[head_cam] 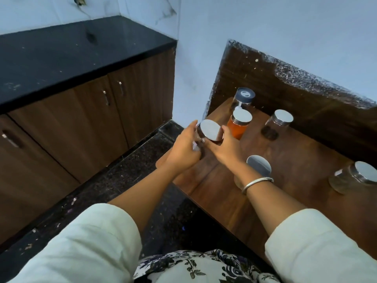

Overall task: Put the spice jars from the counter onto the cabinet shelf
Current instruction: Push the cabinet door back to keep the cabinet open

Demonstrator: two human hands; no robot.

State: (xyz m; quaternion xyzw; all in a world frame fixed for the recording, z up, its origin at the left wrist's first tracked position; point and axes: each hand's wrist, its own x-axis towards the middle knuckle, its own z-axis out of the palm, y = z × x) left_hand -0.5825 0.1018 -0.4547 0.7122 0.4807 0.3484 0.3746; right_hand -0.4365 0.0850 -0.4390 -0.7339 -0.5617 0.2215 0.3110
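Both hands hold one glass jar with a silver lid [210, 130] above the left front corner of the wooden cabinet shelf [224, 190]. My left hand [184, 148] wraps its side; my right hand [224, 148] grips it near the lid. On the shelf stand an orange-filled jar [239, 124], a dark-lidded jar [243, 99] behind it, a jar with dark contents [277, 124], a silver-lidded jar [259, 165] partly behind my right wrist, and another jar [355, 178] at the right edge.
The black stone counter [71, 58] lies at the upper left over brown cabinet doors [81, 123] with metal handles. A dark speckled floor [122, 180] runs between counter and shelf. A white wall [285, 27] and a dark wooden back panel [306, 94] stand behind the shelf.
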